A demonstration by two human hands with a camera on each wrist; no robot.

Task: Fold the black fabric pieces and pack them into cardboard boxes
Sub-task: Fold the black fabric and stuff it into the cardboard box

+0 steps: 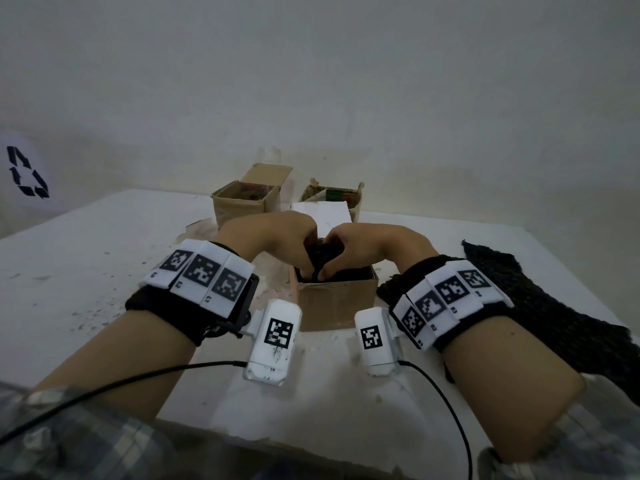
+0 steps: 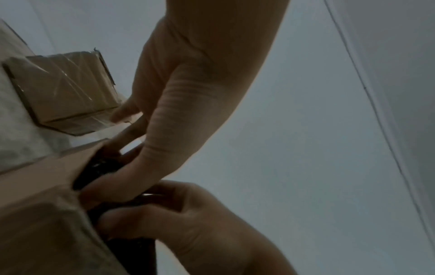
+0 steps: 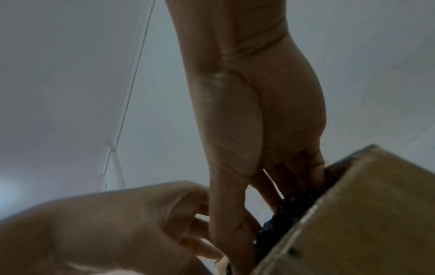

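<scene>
At the middle of the white table (image 1: pixel 86 271), an open cardboard box (image 1: pixel 334 303) stands with a folded black fabric piece (image 1: pixel 322 258) pushed partway into its top. Both hands meet over the box mouth. The left hand (image 1: pixel 277 242) comes in from the left with its fingers curled down around the fabric, thumb against the near edge of the bundle, so its grip is grasping the fabric. The right hand (image 1: pixel 367 247) mirrors it from the right, fingers bent over the bundle and thumb pinching it near the left thumb; its grip is likewise grasping the fabric. The thumbs are almost touching just inside the box's front wall.

In the left wrist view the dark knit fabric (image 2: pixel 101 167) sits between the fingers and the box's inner wall (image 2: pixel 47 176). In the right wrist view the fabric (image 3: pixel 292 210) shows at the rim of the box (image 3: pixel 364 214), with fingers pressed down beside it.

A second, unfolded black fabric piece (image 1: pixel 540 306) lies flat on the table to the right of the box, partly under the right wrist. Behind the hands stand two more open cardboard boxes, one at the left (image 1: pixel 242 202) and one at the right (image 1: pixel 353 195), with a white box (image 1: pixel 329 213) just in front of them.
</scene>
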